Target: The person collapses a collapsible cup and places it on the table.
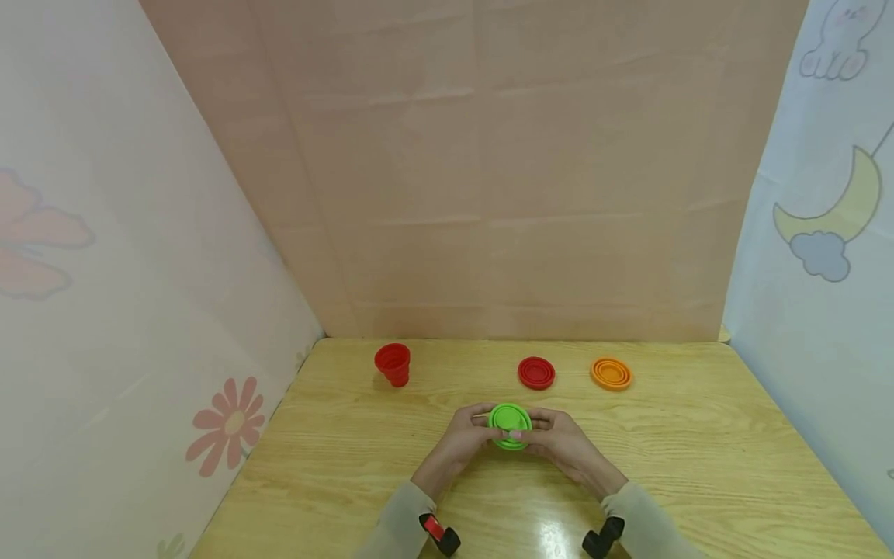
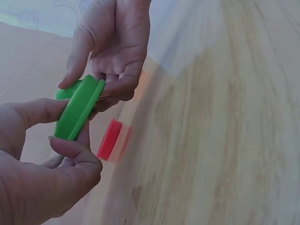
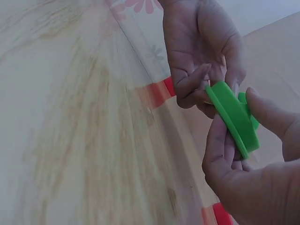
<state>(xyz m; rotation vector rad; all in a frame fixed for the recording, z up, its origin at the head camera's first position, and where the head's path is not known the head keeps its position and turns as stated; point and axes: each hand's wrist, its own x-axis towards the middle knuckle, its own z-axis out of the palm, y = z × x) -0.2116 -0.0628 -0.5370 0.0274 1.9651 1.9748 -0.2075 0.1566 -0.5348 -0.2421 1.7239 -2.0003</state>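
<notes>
Both hands hold a green collapsible cup (image 1: 508, 421) up over the table's front middle. The left hand (image 1: 464, 435) grips its left edge, thumb on the near face and fingers behind. From the other side the right hand (image 1: 562, 446) pinches it the same way, the two thumbs close together over the lower part. In the left wrist view the cup (image 2: 77, 110) is a flat, tilted disc with a part bulging from the thumb side. The right wrist view shows the same bulge beside the right thumb (image 3: 269, 112).
A red collapsible cup (image 1: 393, 363) stands extended at the back left of the wooden table (image 1: 335, 458). Behind the hands lies a flattened red cup (image 1: 536, 373), with a flattened orange cup (image 1: 611, 373) to its right. Paper-covered walls (image 1: 489, 194) enclose the back and sides.
</notes>
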